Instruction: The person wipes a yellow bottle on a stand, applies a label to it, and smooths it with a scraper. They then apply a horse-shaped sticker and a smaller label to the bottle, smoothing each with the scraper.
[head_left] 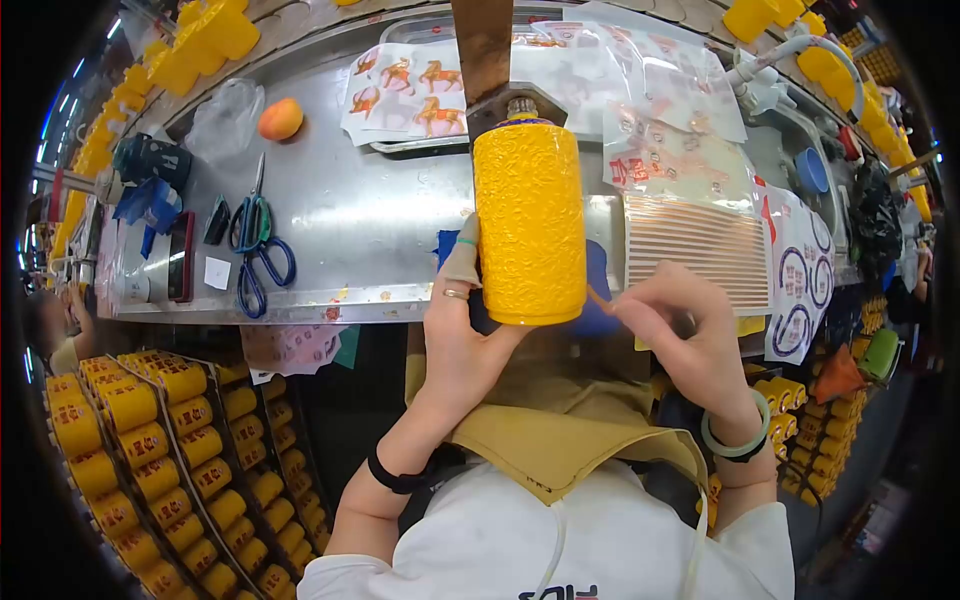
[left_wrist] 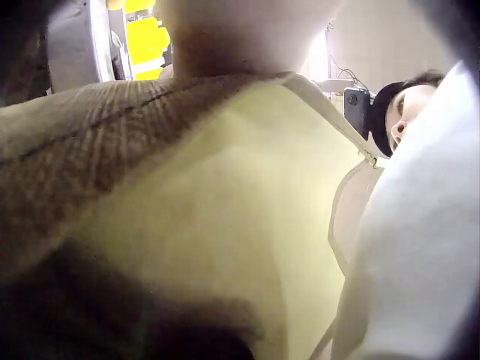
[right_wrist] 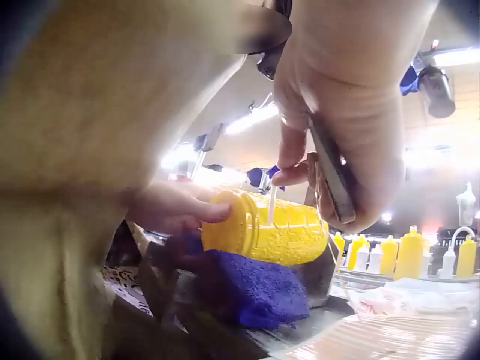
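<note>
A yellow embossed bottle (head_left: 530, 225) stands out in the head view, its neck toward a metal bracket. The left hand (head_left: 465, 330) grips its left side and base, with a covering on one finger. Beside the bottle's lower right, the right hand (head_left: 690, 325) pinches a thin strip (head_left: 600, 301). In the right wrist view the strip (right_wrist: 272, 205) is pale against the bottle (right_wrist: 289, 234), and a flat dark-edged tool (right_wrist: 331, 169) lies within the right hand (right_wrist: 352, 97). Mostly apron fills the left wrist view; the left hand's fingers are hidden there.
A blue cloth (right_wrist: 259, 289) is under the bottle. Striped sheet (head_left: 697, 250) and printed transfer sheets (head_left: 405, 90) lie on the metal table (head_left: 370, 220). Scissors (head_left: 262, 250), a peach-like fruit (head_left: 281, 119) and a plastic bag (head_left: 225, 120) are left. Racked yellow bottles (head_left: 150, 440) stand below.
</note>
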